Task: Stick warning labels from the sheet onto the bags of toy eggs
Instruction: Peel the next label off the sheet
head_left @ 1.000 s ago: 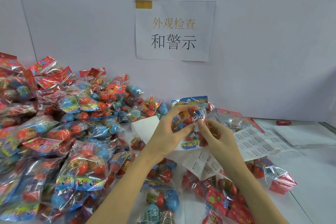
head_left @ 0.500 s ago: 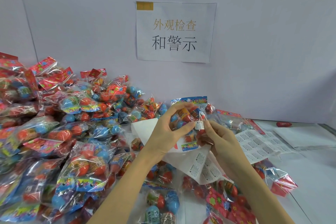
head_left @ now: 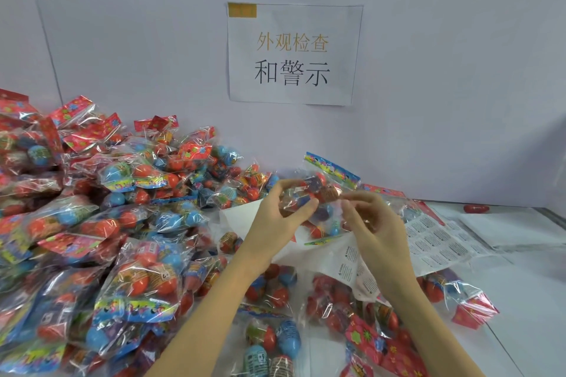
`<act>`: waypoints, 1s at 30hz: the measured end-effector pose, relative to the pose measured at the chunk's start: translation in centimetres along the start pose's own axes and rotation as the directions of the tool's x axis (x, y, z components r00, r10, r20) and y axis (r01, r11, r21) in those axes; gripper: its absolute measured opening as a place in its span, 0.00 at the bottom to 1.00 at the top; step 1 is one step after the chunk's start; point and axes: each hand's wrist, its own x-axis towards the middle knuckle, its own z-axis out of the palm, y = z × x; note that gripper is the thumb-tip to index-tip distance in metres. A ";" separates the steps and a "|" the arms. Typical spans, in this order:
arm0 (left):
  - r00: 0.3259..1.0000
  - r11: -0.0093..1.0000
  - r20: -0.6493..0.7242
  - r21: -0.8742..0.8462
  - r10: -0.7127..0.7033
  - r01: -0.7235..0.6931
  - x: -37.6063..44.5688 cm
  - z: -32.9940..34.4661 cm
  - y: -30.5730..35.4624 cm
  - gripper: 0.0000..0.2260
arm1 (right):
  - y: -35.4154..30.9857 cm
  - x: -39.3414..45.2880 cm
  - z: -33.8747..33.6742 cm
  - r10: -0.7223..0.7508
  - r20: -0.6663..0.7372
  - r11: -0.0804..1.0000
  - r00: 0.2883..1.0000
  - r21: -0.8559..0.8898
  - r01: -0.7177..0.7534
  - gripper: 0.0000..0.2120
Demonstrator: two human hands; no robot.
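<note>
A large heap of bagged toy eggs [head_left: 92, 239] fills the left of the table [head_left: 526, 300]. At centre, your left hand [head_left: 275, 220] grips one bag [head_left: 315, 196], thumb and fingers curled around it. Your right hand [head_left: 373, 223], fingers curled, touches the bag's right side; its grasp is blurred. The label sheet [head_left: 435, 242] lies just right.

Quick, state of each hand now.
Left hand: grips the bag of toy eggs, held up above the table.
Right hand: fingers curled against that bag; whether it pinches anything cannot be told.
</note>
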 end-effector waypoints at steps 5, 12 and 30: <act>0.975 0.988 0.221 0.153 -0.037 0.003 -0.2 -0.2 0.2 0.14 | 0.0 0.4 -0.8 0.114 0.022 0.984 0.993 0.133 -0.116 0.17; 0.977 0.989 0.180 0.115 -0.116 0.096 -0.4 0.4 0.1 0.20 | -0.4 0.3 -0.9 0.263 0.097 0.863 0.960 0.422 -0.279 0.15; 0.978 0.967 -0.022 -0.159 -0.206 0.200 0.3 0.2 0.0 0.13 | 1.0 0.4 -0.5 0.260 0.091 0.959 0.961 0.093 -0.268 0.06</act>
